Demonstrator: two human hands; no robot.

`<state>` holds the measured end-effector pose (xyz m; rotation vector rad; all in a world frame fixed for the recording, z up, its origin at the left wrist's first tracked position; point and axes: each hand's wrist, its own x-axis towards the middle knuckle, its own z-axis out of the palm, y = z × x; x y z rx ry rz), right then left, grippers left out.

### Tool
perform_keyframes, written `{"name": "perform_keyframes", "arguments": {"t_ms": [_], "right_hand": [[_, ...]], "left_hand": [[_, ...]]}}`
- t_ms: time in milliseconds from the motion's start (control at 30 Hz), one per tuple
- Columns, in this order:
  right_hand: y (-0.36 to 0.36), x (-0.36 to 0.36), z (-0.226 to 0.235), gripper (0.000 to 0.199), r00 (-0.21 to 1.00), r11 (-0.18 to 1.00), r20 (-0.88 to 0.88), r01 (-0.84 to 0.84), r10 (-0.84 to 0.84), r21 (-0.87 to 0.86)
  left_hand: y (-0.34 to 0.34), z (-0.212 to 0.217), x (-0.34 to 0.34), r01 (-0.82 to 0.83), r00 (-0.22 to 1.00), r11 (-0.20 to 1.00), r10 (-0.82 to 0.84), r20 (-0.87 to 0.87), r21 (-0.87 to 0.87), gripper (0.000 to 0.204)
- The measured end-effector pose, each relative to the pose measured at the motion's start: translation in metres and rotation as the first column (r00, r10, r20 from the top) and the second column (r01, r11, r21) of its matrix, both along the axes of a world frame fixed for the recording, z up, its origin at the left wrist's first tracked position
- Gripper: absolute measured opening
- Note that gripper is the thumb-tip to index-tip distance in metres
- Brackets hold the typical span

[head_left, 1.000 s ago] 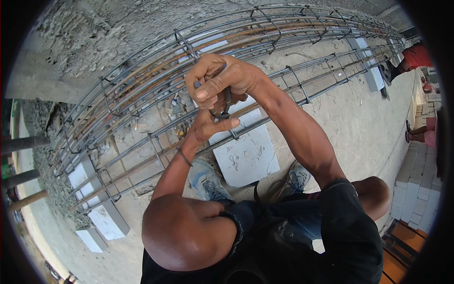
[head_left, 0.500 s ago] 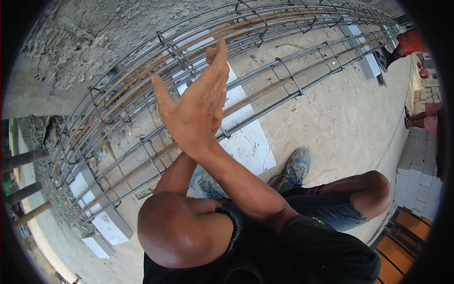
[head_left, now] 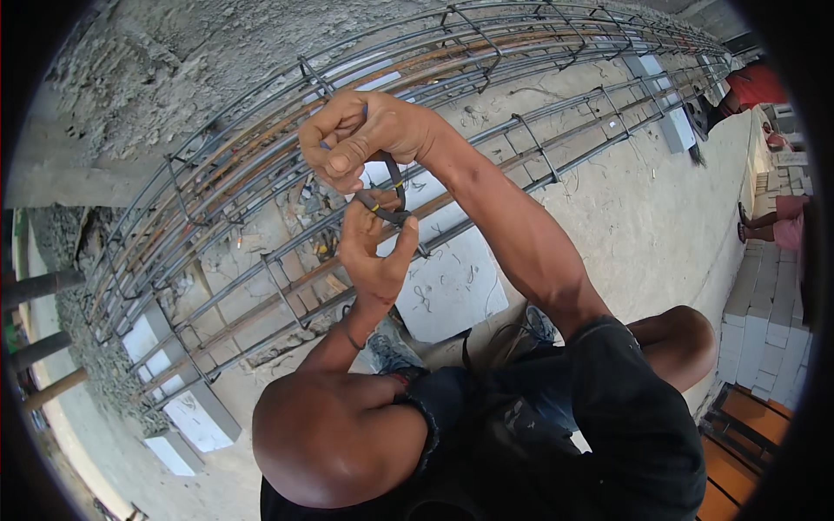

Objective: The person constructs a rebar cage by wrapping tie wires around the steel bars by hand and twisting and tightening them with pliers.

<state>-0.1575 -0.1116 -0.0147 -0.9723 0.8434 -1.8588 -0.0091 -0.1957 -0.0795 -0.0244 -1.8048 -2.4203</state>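
Observation:
My right hand [head_left: 369, 130] is over the rebar cage [head_left: 512, 130], its fingers and thumb curled round one end of a dark, curved band with yellow rings [head_left: 396, 184]. Below it, my left hand [head_left: 375, 256] pinches the band's lower end between thumb and fingers. The band bends into a loop between both hands; its exact kind is unclear. A little blue shows between the right hand's fingers. Under the hands, the cage's long bars and tied stirrups pass over a pale block [head_left: 456, 282] with wire scraps on top.
Pale blocks [head_left: 201, 418] support the cage at the left, and another block [head_left: 665, 104] supports it at the far right. Rough concrete [head_left: 174, 78] lies beyond. Two people are partly visible at the right, near stacked blocks [head_left: 764, 313]. My knees and shoes are close below.
My hands were pressed together over the cage; now they are apart, right above left, with the dark band showing between them. My right forearm has swung out to the right.

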Motion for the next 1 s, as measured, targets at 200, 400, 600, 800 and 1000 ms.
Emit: {"name": "perform_keyframes", "arguments": {"t_ms": [200, 400, 600, 800, 1000], "right_hand": [[-0.002, 0.007, 0.003, 0.028, 0.981, 0.975, -0.085, 0.183, -0.173, 0.125], [0.017, 0.034, 0.014, 0.021, 0.902, 0.917, -0.228, 0.392, -0.367, 0.072], [0.013, 0.034, 0.012, 0.043, 0.856, 0.839, -0.169, 0.515, -0.489, 0.177], [-0.01, 0.094, 0.014, 0.092, 0.005, -0.091, -0.644, 0.989, -0.765, 0.116], [-0.063, 0.078, 0.018, 0.052, -0.352, -0.502, -0.613, 0.86, -0.708, 0.086]], "left_hand": [[-0.016, -0.015, -0.052, 0.2, 0.978, 0.977, -0.204, 0.051, 0.077, 0.035], [-0.016, -0.003, -0.061, 0.526, 0.831, 0.808, -0.555, 0.039, 0.266, 0.029], [-0.006, -0.018, -0.064, 0.445, 0.871, 0.815, -0.49, 0.031, 0.37, 0.017], [0.01, -0.038, -0.06, 0.111, 0.994, 0.979, -0.108, -0.027, 0.17, 0.019], [0.011, -0.011, -0.036, -0.062, 0.998, 0.956, 0.054, -0.037, -0.288, 0.018]]}}
